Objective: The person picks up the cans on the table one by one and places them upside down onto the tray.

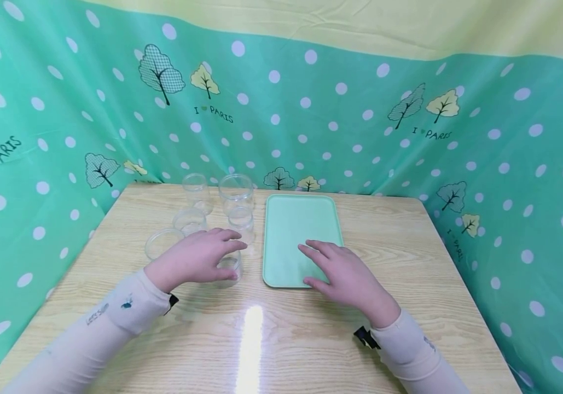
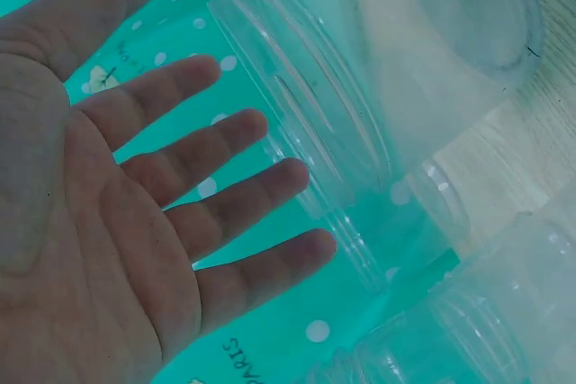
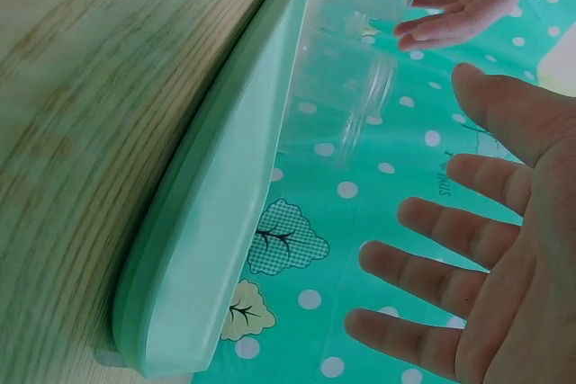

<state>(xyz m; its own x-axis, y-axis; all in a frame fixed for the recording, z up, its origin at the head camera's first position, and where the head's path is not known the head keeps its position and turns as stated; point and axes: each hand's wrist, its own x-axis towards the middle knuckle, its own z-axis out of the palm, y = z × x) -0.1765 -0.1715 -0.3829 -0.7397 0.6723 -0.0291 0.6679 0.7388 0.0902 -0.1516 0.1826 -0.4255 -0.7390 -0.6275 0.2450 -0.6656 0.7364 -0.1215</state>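
My left hand (image 1: 198, 258) hovers over a clear plastic jar (image 1: 232, 264) at the front of a group of jars, thumb and fingers spread apart. In the left wrist view, a big transparent jar with a threaded rim (image 2: 310, 105) stands just past the fingertips, and the palm (image 2: 117, 222) holds nothing. Above the near right part of a light green tray (image 1: 296, 219) is my right hand (image 1: 347, 276), its fingers loosely extended. The right wrist view shows that hand raised over the tray (image 3: 211, 213), its palm bare.
Behind and left of my left hand stand more clear jars: a tall one (image 1: 196, 194), a wide one (image 1: 235, 191), a small one (image 1: 241, 221) and others partly hidden by the hand. The wooden table (image 1: 384, 235) meets a green dotted curtain (image 1: 311, 126) at the back and sides.
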